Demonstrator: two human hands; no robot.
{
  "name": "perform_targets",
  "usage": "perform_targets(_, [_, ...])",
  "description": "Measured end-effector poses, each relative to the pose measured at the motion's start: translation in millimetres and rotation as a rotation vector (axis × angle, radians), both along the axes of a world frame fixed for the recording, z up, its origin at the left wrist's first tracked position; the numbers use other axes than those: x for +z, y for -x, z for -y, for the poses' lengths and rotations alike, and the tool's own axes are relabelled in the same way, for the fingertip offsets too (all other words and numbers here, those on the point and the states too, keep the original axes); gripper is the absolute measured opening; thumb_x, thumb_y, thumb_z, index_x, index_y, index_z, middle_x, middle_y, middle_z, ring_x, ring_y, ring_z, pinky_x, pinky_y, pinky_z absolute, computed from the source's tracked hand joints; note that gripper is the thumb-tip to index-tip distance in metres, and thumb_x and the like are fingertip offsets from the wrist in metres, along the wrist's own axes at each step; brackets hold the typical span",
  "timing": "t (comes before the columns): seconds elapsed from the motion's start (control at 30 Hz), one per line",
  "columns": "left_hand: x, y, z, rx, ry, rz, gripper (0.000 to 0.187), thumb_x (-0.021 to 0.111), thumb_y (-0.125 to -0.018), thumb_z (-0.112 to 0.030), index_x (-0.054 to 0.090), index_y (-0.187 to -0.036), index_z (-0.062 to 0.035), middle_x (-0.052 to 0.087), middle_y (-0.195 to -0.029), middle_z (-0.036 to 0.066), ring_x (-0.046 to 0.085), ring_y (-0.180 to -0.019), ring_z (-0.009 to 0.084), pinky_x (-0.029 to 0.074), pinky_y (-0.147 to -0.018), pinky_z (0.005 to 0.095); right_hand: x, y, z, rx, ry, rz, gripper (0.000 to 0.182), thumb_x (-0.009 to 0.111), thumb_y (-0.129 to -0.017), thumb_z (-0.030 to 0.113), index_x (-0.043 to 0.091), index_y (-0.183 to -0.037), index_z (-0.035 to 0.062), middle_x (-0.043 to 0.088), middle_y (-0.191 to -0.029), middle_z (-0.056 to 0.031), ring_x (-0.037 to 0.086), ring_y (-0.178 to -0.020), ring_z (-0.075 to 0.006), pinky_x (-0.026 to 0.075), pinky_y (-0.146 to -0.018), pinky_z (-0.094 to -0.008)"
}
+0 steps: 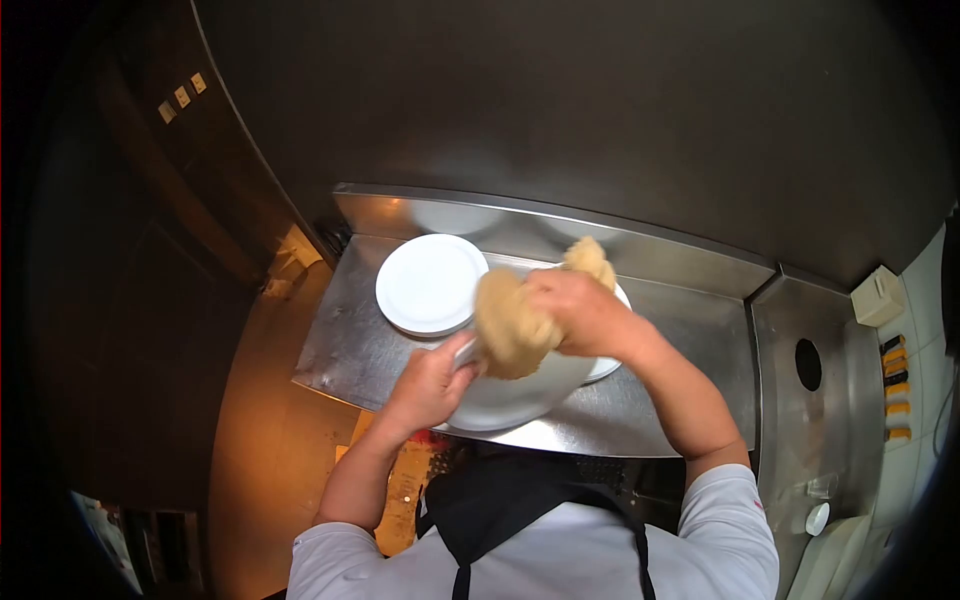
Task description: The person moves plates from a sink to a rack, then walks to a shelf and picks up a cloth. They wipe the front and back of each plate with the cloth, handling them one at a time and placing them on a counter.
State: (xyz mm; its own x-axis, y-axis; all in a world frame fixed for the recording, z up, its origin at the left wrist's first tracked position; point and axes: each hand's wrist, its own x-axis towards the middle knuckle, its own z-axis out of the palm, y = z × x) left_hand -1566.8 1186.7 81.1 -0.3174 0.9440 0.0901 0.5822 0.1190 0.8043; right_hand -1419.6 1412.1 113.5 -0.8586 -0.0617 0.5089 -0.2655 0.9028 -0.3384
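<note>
A white plate [510,405] is tilted in front of me, its left rim gripped by my left hand [432,385]. My right hand [582,308] is closed around a tan cloth [508,325], which looks blurred and covers the plate's upper part. One end of the cloth sticks up behind my right hand. To the left, a stack of white plates [432,284] rests on the steel counter [345,345]. More white crockery [606,368] sits behind the held plate on the right, mostly hidden by it and by my right hand.
A low steel backsplash [690,260] runs along the counter's rear, under a dark wall. At right, another steel surface [785,400] has a round dark hole [808,365]. Yellow and black handles [896,390] line the tiled wall, near a white box [877,297].
</note>
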Motion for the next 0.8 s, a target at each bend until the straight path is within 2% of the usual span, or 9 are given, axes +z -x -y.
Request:
perform_targets(0.03, [-11,0,0,-0.011,0.036,-0.004,0.039,0.061,-0.094,-0.006,0.058,-0.132,-0.0020,0.071,-0.094,0.026,0.072,-0.095,0.0410,0.057,-0.082,0.0409,9,7,16,0.024,-0.051,-0.009,0.040,0.081,-0.069,0.004,0.070,-0.108,0.0051,0.071,-0.108,-0.0112,0.070,-0.096,-0.0305,0.057,-0.084,-0.0404])
perform_targets(0.07, [-32,2,-1,-0.029,-0.206,-0.119,0.037,0.060,-0.094,-0.004,0.058,-0.131,0.0005,0.074,-0.099,0.021,0.074,-0.094,0.0327,0.056,-0.084,0.0378,14,11,26,0.052,-0.104,-0.019,0.043,0.081,-0.069,0.004,0.070,-0.110,0.0052,0.070,-0.110,-0.0108,0.070,-0.097,-0.0319,0.056,-0.084,-0.0410])
perform_targets(0.17, [-72,20,8,0.066,-0.132,0.395,0.038,0.061,-0.095,-0.003,0.058,-0.132,0.0021,0.073,-0.109,0.014,0.071,-0.099,0.0204,0.055,-0.088,0.0343,16,3,26,-0.126,0.120,-0.493,0.038,0.083,-0.073,0.010,0.070,-0.108,0.0045,0.072,-0.107,-0.0110,0.071,-0.096,-0.0305,0.057,-0.082,-0.0398])
perform_targets(0.2, [-76,24,13,0.144,-0.195,0.661,0.039,0.064,-0.095,-0.003,0.058,-0.133,0.0013,0.069,-0.117,0.008,0.065,-0.104,0.0151,0.054,-0.092,0.0330,-2,-3,12,-0.217,0.153,-0.509,0.032,0.083,-0.077,0.011,0.071,-0.106,0.0037,0.073,-0.104,-0.0105,0.072,-0.093,-0.0294,0.058,-0.080,-0.0386])
perform_targets(0.27, [-100,44,22,0.382,-0.284,0.831,0.042,0.064,-0.094,0.000,0.053,-0.135,0.0038,0.068,-0.121,0.013,0.067,-0.106,0.0212,0.054,-0.094,0.0356,-26,-22,2,-0.485,0.296,-0.620,0.029,0.080,-0.080,0.005,0.070,-0.106,0.0017,0.074,-0.101,-0.0091,0.072,-0.089,-0.0248,0.057,-0.080,-0.0360])
perform_targets(0.33, [-122,66,26,0.646,-0.340,0.936,0.038,0.060,-0.095,0.004,0.051,-0.131,0.0058,0.067,-0.120,0.016,0.067,-0.105,0.0233,0.055,-0.093,0.0355,-69,-42,-7,-0.672,0.738,-0.510,0.031,0.071,-0.085,0.004,0.064,-0.114,-0.0016,0.068,-0.110,-0.0072,0.065,-0.100,-0.0183,0.052,-0.090,-0.0330])
perform_targets(0.43, [-148,87,24,0.867,-0.546,1.020,0.040,0.056,-0.095,0.008,0.048,-0.134,0.0048,0.063,-0.128,0.018,0.064,-0.114,0.0262,0.052,-0.098,0.0361,-98,-56,0,-0.816,0.824,-0.590,0.035,0.071,-0.081,0.001,0.064,-0.115,-0.0039,0.069,-0.111,-0.0099,0.066,-0.103,-0.0200,0.051,-0.094,-0.0349])
perform_targets(0.57, [-193,113,10,1.062,-0.617,0.896,0.042,0.056,-0.095,0.007,0.048,-0.136,0.0040,0.062,-0.132,0.018,0.063,-0.117,0.0289,0.052,-0.100,0.0387,-117,-75,6,-0.823,0.884,-0.553,0.036,0.069,-0.080,-0.002,0.063,-0.116,-0.0046,0.068,-0.114,-0.0103,0.065,-0.106,-0.0207,0.050,-0.097,-0.0352])
perform_targets(0.8, [-198,122,-13,1.107,-0.602,0.879,0.044,0.057,-0.093,0.009,0.048,-0.135,0.0058,0.061,-0.133,0.019,0.062,-0.119,0.0290,0.050,-0.102,0.0372,-118,-95,11,-0.851,0.794,-0.566,0.037,0.067,-0.081,-0.002,0.062,-0.118,-0.0037,0.067,-0.114,-0.0097,0.065,-0.106,-0.0212,0.050,-0.096,-0.0357])
